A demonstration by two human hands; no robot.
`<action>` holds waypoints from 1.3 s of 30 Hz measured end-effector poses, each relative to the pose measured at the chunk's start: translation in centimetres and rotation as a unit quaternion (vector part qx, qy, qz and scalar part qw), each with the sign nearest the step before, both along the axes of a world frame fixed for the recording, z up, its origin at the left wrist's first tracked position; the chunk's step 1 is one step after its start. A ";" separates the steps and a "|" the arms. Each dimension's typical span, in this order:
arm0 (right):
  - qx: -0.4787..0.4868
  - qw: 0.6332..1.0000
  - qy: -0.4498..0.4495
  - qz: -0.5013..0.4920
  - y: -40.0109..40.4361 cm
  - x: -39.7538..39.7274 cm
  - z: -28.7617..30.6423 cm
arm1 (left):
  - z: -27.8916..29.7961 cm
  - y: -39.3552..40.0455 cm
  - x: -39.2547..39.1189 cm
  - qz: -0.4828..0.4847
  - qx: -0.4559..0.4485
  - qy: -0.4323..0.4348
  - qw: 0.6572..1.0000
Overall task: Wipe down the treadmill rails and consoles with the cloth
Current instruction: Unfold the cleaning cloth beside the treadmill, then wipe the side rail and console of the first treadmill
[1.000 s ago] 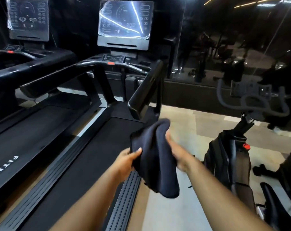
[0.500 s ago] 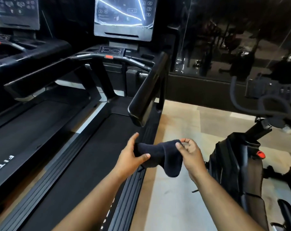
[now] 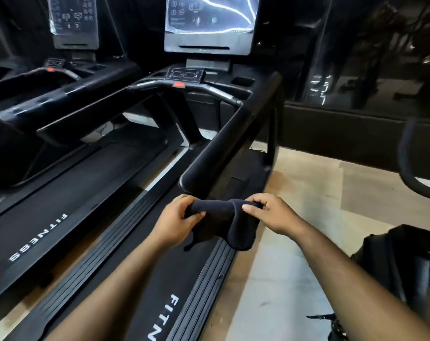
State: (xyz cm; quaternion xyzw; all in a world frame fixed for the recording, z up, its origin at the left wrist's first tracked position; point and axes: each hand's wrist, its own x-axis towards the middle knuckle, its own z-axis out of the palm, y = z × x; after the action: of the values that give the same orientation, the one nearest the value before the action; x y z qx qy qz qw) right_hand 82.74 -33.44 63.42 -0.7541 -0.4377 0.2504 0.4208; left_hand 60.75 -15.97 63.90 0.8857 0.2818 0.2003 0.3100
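Just below the near end of the treadmill's right rail [image 3: 223, 146], dark cloth [image 3: 230, 225] bunched, stretched between both hands, lower fold drooping. Left hand [image 3: 176, 223] and right hand [image 3: 270, 212] each pinch an end, fingers curled, forearms reaching forward.

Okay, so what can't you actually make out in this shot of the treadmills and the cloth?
- Head view: the near console is cut off by the top edge, and glare washes out its screen.
- The left hand and right hand cover both ends of the cloth.
- Belt lettering runs off the bottom edge.
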 end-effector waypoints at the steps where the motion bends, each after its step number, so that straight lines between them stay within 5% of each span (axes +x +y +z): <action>1: 0.006 0.999 0.046 -0.008 0.5 0.2 -0.3 | 0.0 -0.1 0.6 -0.005 0.021 0.000 1.000; 3: -0.009 0.997 0.076 -0.021 1.4 0.0 -1.0 | 0.2 -0.5 1.6 -0.009 0.046 0.002 0.999; 10: 0.020 0.998 -0.062 -0.016 2.8 4.1 -2.7 | 0.4 -0.6 1.5 0.027 0.144 0.123 0.982; 13: 0.073 0.988 -0.119 -0.067 4.2 3.7 -2.5 | 0.1 -1.2 2.2 0.059 0.151 0.093 0.982; 18: 0.250 0.910 -0.248 -0.220 10.4 2.1 0.4 | 1.7 0.8 3.9 0.178 0.166 0.027 0.970; 23: 0.107 0.972 -0.123 -0.168 16.7 -4.0 -2.0 | 2.0 6.0 5.0 0.217 0.035 0.128 0.967; 26: 0.063 0.979 -0.127 -0.146 17.3 -7.4 -4.8 | 1.6 7.5 5.2 0.099 -0.073 0.012 0.992; 29: 0.075 0.980 -0.151 -0.108 19.2 -3.6 -4.3 | 1.2 8.9 6.3 0.076 -0.156 -0.094 0.980; 33: 0.085 0.975 -0.141 -0.149 22.4 2.3 -2.9 | 1.8 10.0 9.4 0.074 -0.092 -0.070 0.991; 36: 0.100 0.962 -0.134 -0.217 21.3 -0.9 -3.8 | 1.2 9.7 10.5 0.034 -0.061 -0.063 0.996; 39: 0.139 0.965 -0.134 -0.176 19.3 -4.2 -6.3 | 0.7 10.0 10.6 0.039 -0.076 -0.094 0.992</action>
State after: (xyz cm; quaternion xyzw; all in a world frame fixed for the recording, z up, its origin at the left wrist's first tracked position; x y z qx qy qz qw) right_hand 78.58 -14.11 57.10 -0.7800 -0.3810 0.0053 0.4964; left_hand 71.31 -5.96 64.59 0.8252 0.3006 0.2726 0.3928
